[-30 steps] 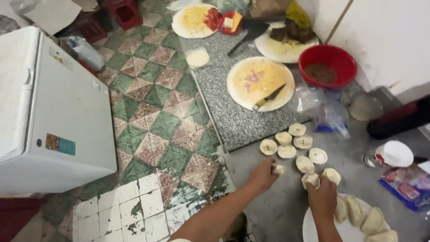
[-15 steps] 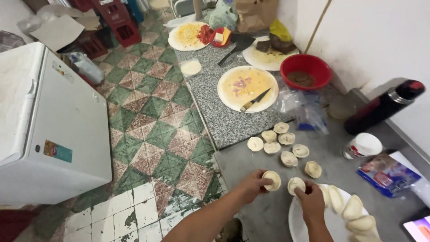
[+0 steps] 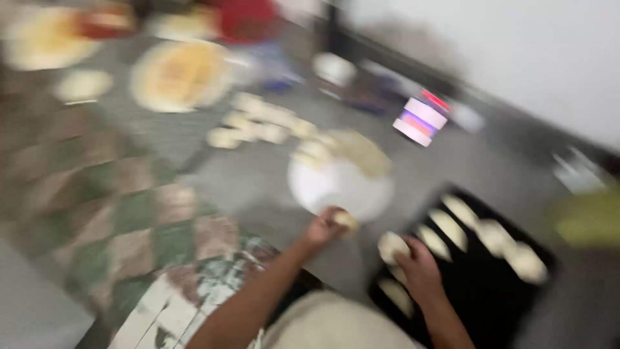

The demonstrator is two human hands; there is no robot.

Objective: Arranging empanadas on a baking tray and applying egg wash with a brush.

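dough now sits in both hands: the left hand [image 3: 325, 227] pinches a small piece [image 3: 345, 220] at the white plate [image 3: 341, 187] rim, and the right hand [image 3: 418, 270] has carried a round piece [image 3: 392, 247] from the floor rows to the black tray [image 3: 481, 284] edge. view has swung right, blurred; shaped pieces [image 3: 494, 238] line the tray.

Grey floor [image 3: 258, 184] (blurred), bearing a white plate [image 3: 341, 187], a black tray [image 3: 481, 271], loose dough rounds [image 3: 258, 126], a yellowish plate [image 3: 179, 76].
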